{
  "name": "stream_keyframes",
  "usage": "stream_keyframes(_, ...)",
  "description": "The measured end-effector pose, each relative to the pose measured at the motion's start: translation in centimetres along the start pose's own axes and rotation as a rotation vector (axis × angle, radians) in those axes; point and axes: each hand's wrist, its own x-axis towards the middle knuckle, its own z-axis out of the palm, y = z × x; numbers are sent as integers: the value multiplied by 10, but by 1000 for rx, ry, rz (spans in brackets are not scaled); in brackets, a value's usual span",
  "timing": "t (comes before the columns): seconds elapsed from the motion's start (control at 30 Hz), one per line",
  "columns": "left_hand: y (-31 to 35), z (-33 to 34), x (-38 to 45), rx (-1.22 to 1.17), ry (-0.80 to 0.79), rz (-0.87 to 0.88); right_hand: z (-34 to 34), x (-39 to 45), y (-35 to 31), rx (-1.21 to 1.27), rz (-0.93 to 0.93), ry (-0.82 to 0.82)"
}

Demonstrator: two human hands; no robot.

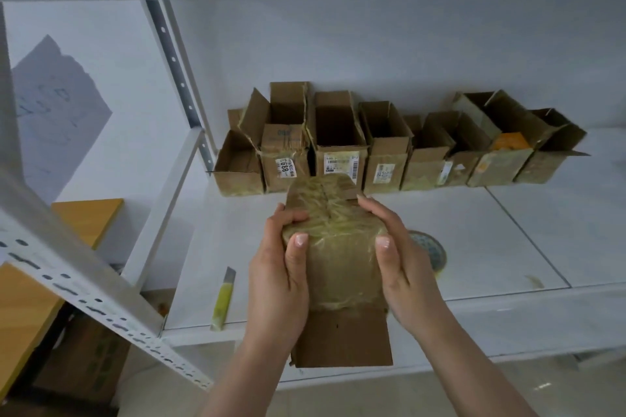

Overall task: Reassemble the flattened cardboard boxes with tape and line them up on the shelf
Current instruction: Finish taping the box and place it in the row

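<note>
Knife (223, 298) lies at shelf (508, 234) edge. Left hand (277, 267) & right hand (403, 264) both clasp taped box (338, 247) above shelf front; tape roll (430, 247) behind. Step: pressing tape seam, prob. Next: set box into row (389, 149) at back.

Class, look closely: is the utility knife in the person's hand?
No, the utility knife lies on the shelf beside the left hand.

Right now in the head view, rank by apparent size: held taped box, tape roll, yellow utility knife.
1. Held taped box, by far the largest, though nearest the camera.
2. Yellow utility knife and tape roll: unsure; the roll is partly hidden behind the right hand.
</note>
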Motion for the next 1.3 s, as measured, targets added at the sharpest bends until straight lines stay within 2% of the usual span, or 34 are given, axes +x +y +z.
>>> stream_keyframes(0.13, -1, 1, -4, 63, -8, -12, 8, -4, 2, -255, -34, 126)
stream_keyframes(0.2, -3, 2, -6, 77, 2, 0, 13, -7, 4, -285, -76, 164)
stream_keyframes(0.33, -15, 1, -8, 60, 4, 27, 14, -13, 6, -228, -107, 121)
stream_keyframes(0.4, -22, 1, -9, 30, -7, 32, 14, -13, 10, -262, -130, 60)
stream_keyframes(0.5, -34, -1, -11, 9, -41, 49, 18, -16, 19, -272, -117, 50)
stream_keyframes(0.6, -50, -12, -12, -28, -113, 67, 17, -24, 32, -159, -146, 19)
stream_keyframes(0.7, -59, -27, -13, -35, -131, -13, 11, -20, 45, 6, 41, 71)
stream_keyframes(0.8, -52, -30, -5, 98, -122, -198, 14, -10, 58, -143, 183, 10)
stream_keyframes(0.87, -41, -23, 6, 231, -212, -297, 17, -9, 61, -136, 204, -18)
stream_keyframes(0.97, -26, 0, 26, 552, -360, -296, 18, -9, 64, 2, 234, 10)
stream_keyframes(1.07, -16, 29, 47, 743, -401, -316, 17, -5, 63, 133, 248, -19)
stream_keyframes(1.17, -17, 50, 71, 920, -437, -440, 18, -6, 62, 158, 219, -128)
stream_keyframes(1.3, -34, 57, 81, 1078, -517, -562, 22, -12, 71, 66, 213, -325)
